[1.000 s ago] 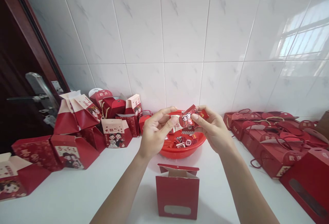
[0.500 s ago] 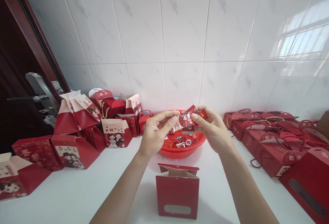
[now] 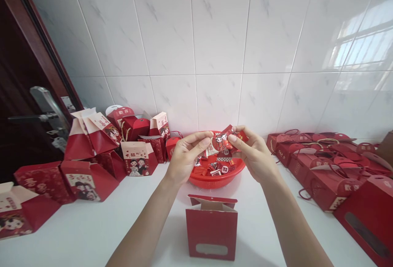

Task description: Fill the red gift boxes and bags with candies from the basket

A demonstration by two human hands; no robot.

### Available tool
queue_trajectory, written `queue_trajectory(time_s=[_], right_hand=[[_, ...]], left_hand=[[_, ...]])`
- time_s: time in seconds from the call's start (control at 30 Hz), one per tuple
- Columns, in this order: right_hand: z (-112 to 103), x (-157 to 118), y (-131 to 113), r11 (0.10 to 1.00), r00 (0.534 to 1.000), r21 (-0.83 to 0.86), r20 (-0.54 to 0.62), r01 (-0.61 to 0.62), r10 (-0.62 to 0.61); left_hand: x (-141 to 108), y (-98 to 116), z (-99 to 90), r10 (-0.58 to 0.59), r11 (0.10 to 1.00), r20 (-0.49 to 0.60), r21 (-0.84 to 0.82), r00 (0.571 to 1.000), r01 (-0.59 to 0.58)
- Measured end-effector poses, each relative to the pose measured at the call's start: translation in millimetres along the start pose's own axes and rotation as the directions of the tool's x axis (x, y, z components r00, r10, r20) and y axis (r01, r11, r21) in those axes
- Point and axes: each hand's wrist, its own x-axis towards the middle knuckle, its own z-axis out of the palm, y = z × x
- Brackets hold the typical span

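Note:
Above a red plastic basket (image 3: 211,183) I hold wrapped candies (image 3: 221,140) in red wrappers printed with small cartoon figures. My left hand (image 3: 186,154) pinches the left end of a wrapper between thumb and forefinger. On the other side, the thumb and fingers of my right hand (image 3: 256,152) are closed on the candies, partly covering them. Below my hands, more small wrapped candies (image 3: 216,171) lie in the basket. Nearer to me stands a red gift box (image 3: 211,230) with its top flaps apart and a slot-shaped window low on its front.
At left stand several red and cream gift boxes (image 3: 89,181), some stacked, beside a dark door with a metal handle (image 3: 46,103). Rows of red boxes with cord handles (image 3: 325,177) fill the right side. A tiled wall (image 3: 215,34) rises behind the white table (image 3: 166,218).
My left hand has shifted very slightly left and down, showing a little more of the wrapper's pale left end. My right hand stays almost still.

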Motion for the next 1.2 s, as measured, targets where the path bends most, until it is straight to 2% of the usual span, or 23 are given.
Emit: queue_trajectory(time_s=[0.23, 0.77, 1.2], right_hand=[[-1.0, 0.2, 0.1, 1.000, 1.000, 0.010, 0.007, 0.002, -0.002], [-4.6, 2.8, 1.5, 1.000, 1.000, 0.027, -0.027, -0.001, 0.002], [-7.8, 5.5, 5.6, 0.998, 0.998, 0.022, -0.021, 0.062, -0.061]], left_hand=[[-0.9, 1.1, 0.3, -0.085, 0.994, 0.025, -0.070, 0.996, 0.086], [-5.1, 7.6, -1.2, -0.047, 0.995, 0.130, -0.083, 0.990, 0.058], [-3.4, 4.5, -2.5, -0.061, 0.997, 0.144, -0.044, 0.988, 0.068]])
